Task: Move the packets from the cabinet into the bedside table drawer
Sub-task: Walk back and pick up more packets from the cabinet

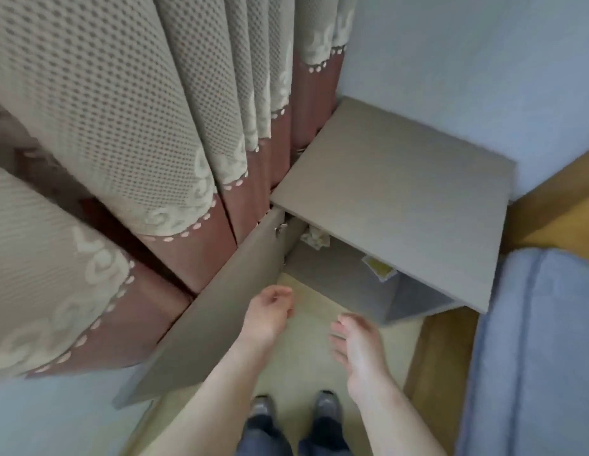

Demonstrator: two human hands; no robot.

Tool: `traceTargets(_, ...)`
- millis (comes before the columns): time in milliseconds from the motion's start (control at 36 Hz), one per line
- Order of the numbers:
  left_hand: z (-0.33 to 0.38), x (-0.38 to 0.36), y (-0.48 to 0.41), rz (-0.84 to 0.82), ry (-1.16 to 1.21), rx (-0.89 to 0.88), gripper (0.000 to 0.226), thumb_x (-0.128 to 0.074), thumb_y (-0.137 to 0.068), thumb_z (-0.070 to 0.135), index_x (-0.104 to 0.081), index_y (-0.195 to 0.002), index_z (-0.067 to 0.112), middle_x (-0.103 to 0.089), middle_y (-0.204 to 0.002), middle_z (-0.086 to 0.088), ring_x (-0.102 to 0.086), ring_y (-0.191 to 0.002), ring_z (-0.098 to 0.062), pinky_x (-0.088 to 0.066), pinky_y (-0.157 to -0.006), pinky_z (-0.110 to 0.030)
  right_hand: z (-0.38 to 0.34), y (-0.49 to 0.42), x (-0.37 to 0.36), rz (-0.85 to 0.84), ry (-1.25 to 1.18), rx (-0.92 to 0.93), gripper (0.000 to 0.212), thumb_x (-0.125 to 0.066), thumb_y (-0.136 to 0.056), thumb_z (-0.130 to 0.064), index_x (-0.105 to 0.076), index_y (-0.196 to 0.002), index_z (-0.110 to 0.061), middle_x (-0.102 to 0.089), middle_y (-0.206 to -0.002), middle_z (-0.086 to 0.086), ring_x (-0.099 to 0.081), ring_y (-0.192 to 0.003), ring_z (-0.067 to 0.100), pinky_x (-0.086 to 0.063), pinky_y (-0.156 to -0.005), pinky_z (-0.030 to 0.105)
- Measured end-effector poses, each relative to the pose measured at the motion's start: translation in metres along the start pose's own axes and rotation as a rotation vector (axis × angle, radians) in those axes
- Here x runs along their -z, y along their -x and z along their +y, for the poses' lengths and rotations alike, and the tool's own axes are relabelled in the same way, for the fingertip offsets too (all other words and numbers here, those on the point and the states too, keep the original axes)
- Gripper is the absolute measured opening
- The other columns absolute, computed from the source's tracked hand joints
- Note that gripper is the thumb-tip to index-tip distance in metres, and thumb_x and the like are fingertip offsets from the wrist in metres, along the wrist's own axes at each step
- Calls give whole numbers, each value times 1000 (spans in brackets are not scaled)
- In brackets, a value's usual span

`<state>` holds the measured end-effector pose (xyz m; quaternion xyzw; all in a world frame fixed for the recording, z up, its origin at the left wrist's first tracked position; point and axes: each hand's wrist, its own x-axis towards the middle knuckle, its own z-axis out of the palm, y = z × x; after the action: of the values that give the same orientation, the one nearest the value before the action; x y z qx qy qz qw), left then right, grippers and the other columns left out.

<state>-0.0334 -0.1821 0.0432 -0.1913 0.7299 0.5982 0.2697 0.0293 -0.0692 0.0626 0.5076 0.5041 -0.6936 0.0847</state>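
Facing: bedside cabinet [401,192], sitting in the corner between curtain [122,126] and bed [533,340], viewed from above.
Cabinet door [201,324]: standing swung open to the left, exposing the inner compartment; metal hinge [280,229] showing at the door's upper inside edge.
Yellow packet [380,268]: lying inside the compartment toward the right, partly hiding under the overhanging top.
Pale packet [314,238]: sitting crumpled at the back left of the compartment, near the hinge; too blurred for reading any print.
Left hand [270,311]: hovering in front of the open compartment, just beside the door's inner face, fingers curling loosely, holding nothing.
Right hand [355,343]: hovering lower and further right, fingers lying relaxed and slightly spread, holding nothing.
Hands and packets: lying apart, both packets resting deeper in the compartment than either hand.
Shoes [263,406]: standing side by side on pale floor [303,357], pointing toward the cabinet.
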Motion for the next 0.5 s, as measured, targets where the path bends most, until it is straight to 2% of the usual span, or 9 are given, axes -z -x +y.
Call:
traceTargets(83, -37, -31, -57, 1, -67, -10, 19, -51, -93, 12, -56, -79, 24, -59, -73, 2, -57, -79, -20, -40, -68, -26, 18, -65, -4, 4, -6, -35, 17, -42, -95, -6, -51, -82, -11, -59, -112, 24, -57, -87, 32, -46, -92, 48)
traceTargets(139, -67, -51, -95, -15, -89, 10, 19, -50, -94, 11, -54, -79, 22, -56, -73, 4, -56, -71, -16, -38, -57, -20, 38, -114, -3, -1, 13, -27, 18, -41, -94, -4, -50, -80, -11, -58, -98, 22, -56, -77, 29, -48, -70, 37)
traceTargets(167, -81, -60, -114, -19, -99, 17, 18, -50, -94, 10, -54, -80, 21, -56, -73, 4, -55, -70, -14, -37, -52, -18, 50, -139, -2, -2, 18, -20, 21, -41, -94, -3, -49, -76, -12, -55, -89, 15, -52, -70, 23, -41, -61, 30)
traceTargets(278, -141, -87, -191, -19, -117, 4, 22, -51, -90, 7, -55, -76, 23, -58, -73, 2, -55, -68, -16, -36, -56, -22, 95, -243, 6, -14, 24, -22, 34, -38, -90, 3, -35, -64, -18, -39, -61, 2, -34, -51, 14, -21, -51, 21)
traceTargets(333, -166, -98, -227, -29, -142, -17, 21, -50, -90, 7, -55, -76, 22, -58, -76, -1, -56, -70, -19, -37, -56, -22, 115, -297, 9, -4, 42, -15, 37, -37, -89, 5, -32, -63, -21, -35, -48, -5, -32, -39, 9, -21, -43, 16)
traceTargets(361, -176, -102, -243, -44, -166, -32, 20, -50, -91, 7, -55, -78, 22, -58, -76, 0, -56, -69, -18, -38, -53, -19, 124, -322, 11, 11, 91, 8, 35, -39, -89, 4, -35, -63, -20, -39, -48, -5, -36, -39, 8, -28, -41, 17)
traceTargets(417, -196, -111, -274, -110, -192, -78, 15, -48, -93, 7, -54, -86, 19, -54, -76, 5, -53, -65, -11, -37, -44, -10, 142, -368, 16, 69, 183, 61, 25, -47, -90, -2, -45, -69, -17, -52, -65, 0, -50, -57, 14, -45, -60, 28)
traceTargets(472, -213, -120, -308, -193, -221, -140, 12, -47, -95, 6, -53, -93, 16, -52, -76, 6, -51, -66, -8, -34, -42, -4, 154, -417, 16, 96, 242, 128, 20, -49, -90, -8, -48, -73, -18, -55, -80, 3, -54, -73, 19, -49, -79, 36)
traceTargets(500, -217, -123, -321, -232, -229, -156, 12, -46, -95, 5, -52, -95, 15, -52, -76, 5, -50, -66, -7, -34, -43, -4, 155, -434, 13, 97, 263, 157, 19, -49, -90, -10, -48, -73, -19, -55, -82, 4, -54, -77, 20, -49, -82, 37)
